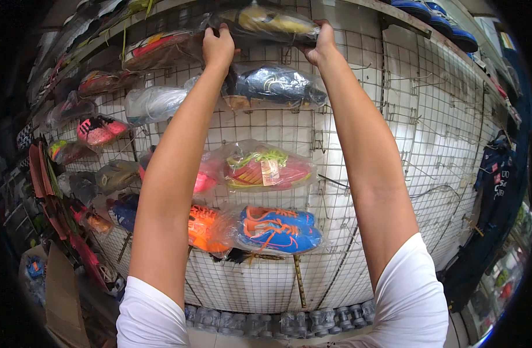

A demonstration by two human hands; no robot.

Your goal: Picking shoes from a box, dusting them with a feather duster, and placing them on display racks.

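Observation:
Both my arms reach up to a plastic-wrapped pair of shoes, yellow and black point(274, 21), near the top of a wire grid wall. My left hand point(219, 47) grips the bag at its left end, and my right hand point(321, 42) grips the right end. Just below hangs a bagged dark pair with a light logo point(274, 85). Further down are a bagged pink and lime pair point(268, 172) with a paper tag, and a bagged blue Nike pair with orange laces point(279, 230). An orange bagged pair point(205, 228) is partly behind my left arm.
More bagged shoes, such as a pink pair point(101, 129), hang at the left. Bare wire hooks stick out of the grid point(422, 130) on the right. Wrapped dumbbells point(294, 322) line the floor. A shelf with blue shoes point(455, 35) is upper right; a cardboard box point(63, 296) stands lower left.

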